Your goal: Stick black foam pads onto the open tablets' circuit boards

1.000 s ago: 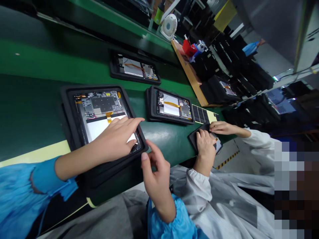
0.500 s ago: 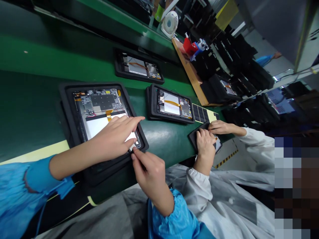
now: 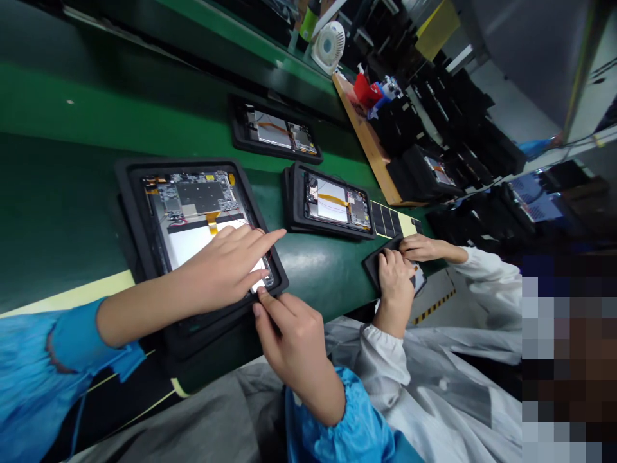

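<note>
My left hand point(image 3: 216, 267) lies spread over the white panel point(image 3: 190, 247) of an opened tablet point(image 3: 195, 196), its index finger stretched out. That tablet sits in a black foam tray point(image 3: 132, 212) and shows a circuit board with a metal shield and an orange flex cable point(image 3: 211, 222). My right hand point(image 3: 294, 337) has its fingertips on the tray's near corner, though I cannot tell whether they grip it. Beyond, a co-worker's two hands point(image 3: 398, 276) work on a dark-backed tablet point(image 3: 419, 280).
A green conveyor belt point(image 3: 72, 106) carries two more opened tablets in black trays point(image 3: 328, 202). A black-and-cream sheet point(image 3: 390, 220) lies near the co-worker's hands. Behind stand a wooden shelf edge point(image 3: 366, 138), stacked black trays point(image 3: 463, 128) and a white desk fan point(image 3: 328, 46).
My right hand has moved up and left onto the tray's near corner. The far tray sits further right in view. My left hand has barely moved.
</note>
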Tool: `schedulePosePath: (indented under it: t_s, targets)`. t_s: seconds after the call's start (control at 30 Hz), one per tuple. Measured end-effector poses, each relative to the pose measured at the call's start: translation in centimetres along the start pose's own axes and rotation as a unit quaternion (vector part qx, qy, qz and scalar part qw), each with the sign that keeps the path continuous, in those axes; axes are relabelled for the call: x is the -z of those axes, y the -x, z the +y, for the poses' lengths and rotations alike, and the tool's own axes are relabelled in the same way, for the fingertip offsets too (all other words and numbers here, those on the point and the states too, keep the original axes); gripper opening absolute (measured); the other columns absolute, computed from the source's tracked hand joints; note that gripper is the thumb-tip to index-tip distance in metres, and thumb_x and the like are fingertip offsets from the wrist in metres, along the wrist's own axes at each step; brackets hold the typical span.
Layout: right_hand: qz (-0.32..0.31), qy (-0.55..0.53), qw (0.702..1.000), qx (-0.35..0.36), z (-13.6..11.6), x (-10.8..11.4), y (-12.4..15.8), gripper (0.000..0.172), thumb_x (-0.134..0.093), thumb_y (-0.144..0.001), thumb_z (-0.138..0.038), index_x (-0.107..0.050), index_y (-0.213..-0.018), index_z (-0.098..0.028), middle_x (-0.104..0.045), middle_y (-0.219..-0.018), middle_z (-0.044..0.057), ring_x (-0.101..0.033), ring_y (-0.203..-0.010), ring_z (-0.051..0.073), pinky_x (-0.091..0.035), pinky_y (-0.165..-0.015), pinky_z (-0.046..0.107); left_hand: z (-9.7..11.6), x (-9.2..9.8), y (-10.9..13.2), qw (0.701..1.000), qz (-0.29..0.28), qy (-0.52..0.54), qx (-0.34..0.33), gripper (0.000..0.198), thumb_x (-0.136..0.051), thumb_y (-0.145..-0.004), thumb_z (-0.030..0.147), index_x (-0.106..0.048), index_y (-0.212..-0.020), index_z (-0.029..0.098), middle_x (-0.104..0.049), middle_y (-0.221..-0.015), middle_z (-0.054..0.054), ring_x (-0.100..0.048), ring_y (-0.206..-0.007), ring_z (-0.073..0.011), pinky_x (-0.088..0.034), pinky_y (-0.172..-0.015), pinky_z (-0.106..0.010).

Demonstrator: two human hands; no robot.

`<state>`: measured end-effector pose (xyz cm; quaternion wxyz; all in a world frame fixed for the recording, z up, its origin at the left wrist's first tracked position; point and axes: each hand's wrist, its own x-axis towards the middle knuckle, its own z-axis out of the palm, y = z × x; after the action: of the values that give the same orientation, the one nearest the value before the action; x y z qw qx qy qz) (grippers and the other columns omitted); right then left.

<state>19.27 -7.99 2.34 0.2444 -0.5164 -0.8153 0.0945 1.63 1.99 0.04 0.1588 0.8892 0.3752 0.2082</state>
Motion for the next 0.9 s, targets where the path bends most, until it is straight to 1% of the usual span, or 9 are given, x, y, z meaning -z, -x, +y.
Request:
schedulePosePath:
  t_s: [0.2,0.3,0.43,0.5,0.57,0.63,0.7,0.77,0.9]
  targets:
    - [0.043,-0.039,0.998,0.006,0.5,-0.9,0.2,0.026,-0.052,-0.105,-0.018,-0.075,-0.116,-0.01,-0.075,-0.087,0.011,-0.072,-0.081,0.021,-0.058,-0.073,0.029,0.3,-0.1,-0.1,0.996,0.02,-0.065,-0.053,0.051,-0.042,-0.105,0.026,-0.044,-0.154,0.009,-0.065,-0.113,-0.013,-0.058,-0.101,-0.0308,-0.04,-0.084,-0.041]
    - [0.024,-0.035,0.999,0.0,0.4,-0.6,-0.1,0.025,-0.053,-0.105,-0.019,-0.075,-0.114,-0.011,-0.075,-0.088,0.011,-0.072,-0.083,0.021,-0.058,-0.075,0.029,0.7,0.0,-0.1,0.994,0.011,-0.087,-0.058,0.05,-0.041,-0.105,0.023,-0.047,-0.153,0.008,-0.065,-0.109,-0.013,-0.058,-0.098,-0.031,-0.04,-0.081,-0.041]
    - [-0.013,0.021,1.0,-0.001,0.1,0.0,-0.5,0.025,-0.052,-0.105,-0.022,-0.076,-0.104,-0.014,-0.071,-0.08,0.008,-0.068,-0.073,0.02,-0.053,-0.066,0.03,1.1,0.2,-0.2,0.993,-0.022,-0.105,-0.046,0.051,-0.042,-0.103,0.02,-0.049,-0.153,0.01,-0.066,-0.109,-0.015,-0.058,-0.097,-0.0321,-0.04,-0.081,-0.042]
    - [-0.021,0.048,0.999,0.004,-0.1,0.2,-0.5,0.027,-0.05,-0.106,-0.022,-0.076,-0.105,-0.014,-0.07,-0.078,0.007,-0.066,-0.07,0.02,-0.05,-0.064,0.031,0.8,0.5,-0.4,0.996,-0.036,-0.079,-0.033,0.052,-0.044,-0.103,0.023,-0.048,-0.154,0.012,-0.066,-0.113,-0.015,-0.059,-0.102,-0.0328,-0.041,-0.085,-0.042]
    - [-0.025,0.06,0.998,0.004,-0.2,0.2,-0.5,0.028,-0.049,-0.106,-0.022,-0.075,-0.11,-0.014,-0.069,-0.079,0.007,-0.064,-0.071,0.02,-0.049,-0.063,0.031,0.2,0.8,-0.6,0.999,-0.04,-0.014,-0.007,0.053,-0.044,-0.104,0.027,-0.046,-0.155,0.014,-0.066,-0.116,-0.013,-0.059,-0.106,-0.0317,-0.043,-0.09,-0.041]
    - [-0.02,0.061,0.998,0.0,-0.3,0.2,-0.4,0.028,-0.049,-0.106,-0.023,-0.076,-0.111,-0.014,-0.067,-0.081,0.007,-0.061,-0.073,0.021,-0.048,-0.064,0.032,-0.5,1.2,-0.8,0.997,-0.039,0.064,0.031,0.053,-0.042,-0.104,0.031,-0.043,-0.155,0.015,-0.066,-0.115,-0.011,-0.059,-0.106,-0.0292,-0.044,-0.091,-0.039]
    - [-0.004,0.056,0.998,0.002,-0.3,0.2,-0.5,0.028,-0.05,-0.105,-0.024,-0.076,-0.108,-0.015,-0.066,-0.083,0.007,-0.058,-0.076,0.021,-0.047,-0.065,0.033,-0.8,1.4,-0.9,0.992,-0.039,0.101,0.057,0.055,-0.043,-0.104,0.035,-0.042,-0.155,0.015,-0.066,-0.112,-0.01,-0.059,-0.105,-0.028,-0.046,-0.091,-0.037]
    - [0.015,0.042,0.999,0.009,-0.2,0.2,-0.6,0.025,-0.052,-0.104,-0.023,-0.076,-0.104,-0.016,-0.066,-0.089,0.009,-0.058,-0.082,0.022,-0.049,-0.07,0.034,-0.7,1.4,-0.9,0.994,-0.043,0.079,0.057,0.057,-0.046,-0.103,0.038,-0.042,-0.155,0.015,-0.065,-0.113,-0.01,-0.059,-0.107,-0.0296,-0.045,-0.094,-0.04]
    - [0.034,-0.017,0.999,0.008,0.4,0.0,-0.9,0.019,-0.056,-0.102,-0.021,-0.074,-0.107,-0.018,-0.072,-0.107,0.01,-0.062,-0.104,0.025,-0.053,-0.091,0.041,0.3,0.8,-0.9,0.998,-0.053,-0.004,0.029,0.055,-0.045,-0.101,0.03,-0.044,-0.154,0.013,-0.064,-0.116,-0.013,-0.057,-0.111,-0.0329,-0.043,-0.098,-0.045]
